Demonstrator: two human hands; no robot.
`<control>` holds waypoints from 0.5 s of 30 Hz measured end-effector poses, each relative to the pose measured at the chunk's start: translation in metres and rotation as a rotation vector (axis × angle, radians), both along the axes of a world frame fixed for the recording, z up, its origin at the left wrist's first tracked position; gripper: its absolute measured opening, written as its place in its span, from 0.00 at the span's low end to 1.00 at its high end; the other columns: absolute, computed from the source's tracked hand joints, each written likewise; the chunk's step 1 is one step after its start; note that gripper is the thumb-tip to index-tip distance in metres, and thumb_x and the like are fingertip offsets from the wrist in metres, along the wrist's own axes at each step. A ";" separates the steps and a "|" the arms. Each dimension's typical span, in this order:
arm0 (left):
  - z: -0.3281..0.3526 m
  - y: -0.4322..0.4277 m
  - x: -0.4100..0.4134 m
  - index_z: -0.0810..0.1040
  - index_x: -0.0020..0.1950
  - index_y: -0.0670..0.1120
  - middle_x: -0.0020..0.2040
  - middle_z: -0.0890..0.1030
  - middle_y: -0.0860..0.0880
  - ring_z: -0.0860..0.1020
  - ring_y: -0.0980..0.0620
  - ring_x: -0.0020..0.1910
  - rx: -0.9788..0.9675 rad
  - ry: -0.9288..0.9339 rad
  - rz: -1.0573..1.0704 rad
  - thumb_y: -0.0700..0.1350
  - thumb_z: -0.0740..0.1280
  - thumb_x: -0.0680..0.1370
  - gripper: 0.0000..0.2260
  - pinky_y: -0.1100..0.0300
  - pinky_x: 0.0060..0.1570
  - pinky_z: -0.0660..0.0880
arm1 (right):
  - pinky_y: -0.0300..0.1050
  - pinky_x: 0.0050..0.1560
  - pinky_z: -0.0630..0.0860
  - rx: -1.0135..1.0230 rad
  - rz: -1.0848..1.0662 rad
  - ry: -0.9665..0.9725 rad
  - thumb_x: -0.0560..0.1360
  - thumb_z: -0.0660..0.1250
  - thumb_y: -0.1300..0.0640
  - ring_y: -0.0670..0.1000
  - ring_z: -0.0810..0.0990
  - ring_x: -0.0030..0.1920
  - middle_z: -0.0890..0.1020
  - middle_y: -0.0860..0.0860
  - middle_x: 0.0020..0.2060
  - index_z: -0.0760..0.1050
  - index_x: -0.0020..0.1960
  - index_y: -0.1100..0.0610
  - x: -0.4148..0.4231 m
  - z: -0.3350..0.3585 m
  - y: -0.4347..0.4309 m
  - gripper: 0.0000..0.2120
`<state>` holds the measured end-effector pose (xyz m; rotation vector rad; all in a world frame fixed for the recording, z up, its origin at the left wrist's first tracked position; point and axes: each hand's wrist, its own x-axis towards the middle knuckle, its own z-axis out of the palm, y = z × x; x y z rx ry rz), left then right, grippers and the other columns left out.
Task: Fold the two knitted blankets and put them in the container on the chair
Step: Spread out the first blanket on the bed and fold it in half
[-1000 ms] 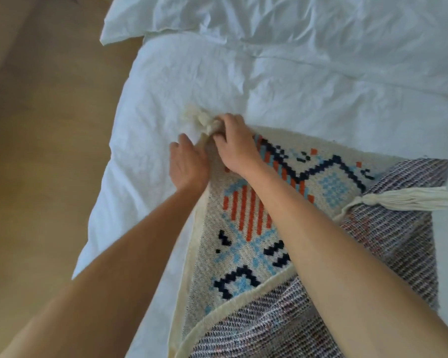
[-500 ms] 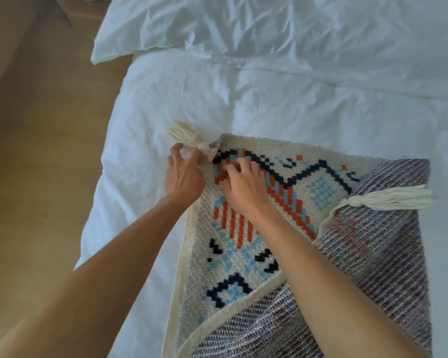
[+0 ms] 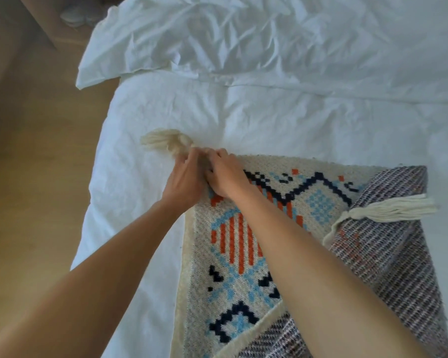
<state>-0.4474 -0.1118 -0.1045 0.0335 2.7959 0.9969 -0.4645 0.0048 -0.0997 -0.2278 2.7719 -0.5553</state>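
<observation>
Head view. The blanket (image 3: pixel 233 257), its patterned face up in cream, blue, orange and navy, lies flat on the white bed (image 3: pixel 269 120), toward the near right part. Both hands meet at its far-left corner. The left hand (image 3: pixel 184 182) has its fingers curled about the corner at the base of a cream tassel (image 3: pixel 166 143), which splays out onto the sheet. The right hand (image 3: pixel 225 177), touching the left, bends its fingers down onto the same corner and pinches the knit; its fingertips are hidden. To the right, a striped layer (image 3: pixel 398 267) of grey-purple knit overlaps the patterned face — whether it is the reverse side or another blanket cannot be told. A second tassel (image 3: pixel 388 209) rests on it. A crumpled pillow (image 3: pixel 217 34) lies beyond; wooden floor (image 3: pixel 36 177) at left.
</observation>
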 end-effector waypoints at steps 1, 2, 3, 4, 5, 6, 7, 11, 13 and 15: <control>-0.003 -0.003 0.000 0.67 0.67 0.46 0.66 0.66 0.42 0.74 0.41 0.57 -0.061 -0.011 -0.080 0.37 0.61 0.77 0.18 0.50 0.51 0.76 | 0.51 0.60 0.69 0.009 -0.016 -0.013 0.78 0.59 0.61 0.59 0.70 0.61 0.71 0.59 0.62 0.65 0.68 0.57 0.001 -0.003 -0.002 0.18; -0.005 -0.006 -0.001 0.67 0.69 0.46 0.68 0.64 0.43 0.72 0.41 0.61 -0.107 -0.016 -0.102 0.35 0.61 0.77 0.21 0.50 0.55 0.75 | 0.49 0.58 0.70 -0.012 -0.052 0.020 0.78 0.59 0.63 0.58 0.70 0.59 0.72 0.58 0.58 0.68 0.64 0.59 0.002 -0.005 -0.003 0.15; -0.005 -0.009 -0.003 0.65 0.70 0.45 0.69 0.63 0.44 0.69 0.41 0.63 -0.135 -0.003 -0.076 0.32 0.60 0.75 0.24 0.51 0.57 0.73 | 0.48 0.55 0.71 -0.059 -0.094 0.098 0.77 0.60 0.64 0.57 0.71 0.56 0.74 0.58 0.56 0.70 0.61 0.60 0.003 -0.007 -0.006 0.12; -0.005 -0.012 -0.005 0.63 0.72 0.45 0.71 0.61 0.44 0.67 0.41 0.65 -0.146 0.028 -0.032 0.30 0.60 0.74 0.27 0.51 0.57 0.72 | 0.47 0.53 0.72 -0.121 -0.130 0.184 0.77 0.60 0.65 0.56 0.72 0.55 0.74 0.57 0.54 0.71 0.59 0.61 0.003 -0.008 -0.008 0.11; -0.004 -0.015 -0.008 0.60 0.73 0.44 0.72 0.60 0.45 0.66 0.41 0.65 -0.160 0.050 0.006 0.30 0.61 0.73 0.30 0.52 0.56 0.72 | 0.48 0.54 0.72 -0.188 -0.140 0.235 0.77 0.61 0.67 0.56 0.72 0.56 0.74 0.58 0.56 0.71 0.61 0.62 0.003 -0.007 -0.011 0.13; -0.003 -0.016 -0.010 0.58 0.74 0.44 0.72 0.58 0.45 0.64 0.41 0.66 -0.180 0.036 0.032 0.30 0.62 0.73 0.31 0.52 0.55 0.72 | 0.49 0.58 0.72 -0.244 -0.117 0.228 0.76 0.62 0.68 0.56 0.71 0.59 0.72 0.58 0.60 0.70 0.64 0.61 0.002 -0.007 -0.013 0.17; -0.002 -0.016 -0.011 0.56 0.75 0.45 0.73 0.57 0.45 0.63 0.41 0.66 -0.200 -0.022 0.050 0.31 0.62 0.73 0.33 0.52 0.55 0.72 | 0.51 0.63 0.70 -0.276 -0.074 0.165 0.75 0.62 0.71 0.57 0.68 0.65 0.67 0.59 0.66 0.66 0.69 0.60 0.002 -0.007 -0.014 0.23; 0.000 -0.008 0.001 0.53 0.75 0.48 0.75 0.51 0.41 0.58 0.38 0.68 -0.294 -0.152 0.082 0.34 0.65 0.71 0.37 0.48 0.60 0.66 | 0.56 0.71 0.61 -0.281 -0.029 0.037 0.74 0.60 0.71 0.58 0.56 0.74 0.56 0.57 0.75 0.59 0.73 0.57 0.022 -0.004 -0.009 0.30; 0.000 -0.003 0.012 0.59 0.72 0.45 0.73 0.55 0.39 0.61 0.37 0.66 -0.393 0.004 0.042 0.35 0.66 0.69 0.33 0.48 0.59 0.66 | 0.57 0.69 0.64 -0.311 -0.081 0.128 0.75 0.60 0.68 0.57 0.62 0.71 0.65 0.58 0.71 0.65 0.70 0.62 0.041 0.004 -0.002 0.23; -0.001 0.005 0.026 0.67 0.66 0.41 0.66 0.63 0.39 0.65 0.39 0.61 -0.419 0.107 -0.034 0.35 0.66 0.69 0.25 0.50 0.56 0.67 | 0.55 0.66 0.68 -0.330 -0.140 0.209 0.75 0.60 0.67 0.56 0.69 0.66 0.73 0.57 0.63 0.72 0.63 0.64 0.067 0.011 0.009 0.17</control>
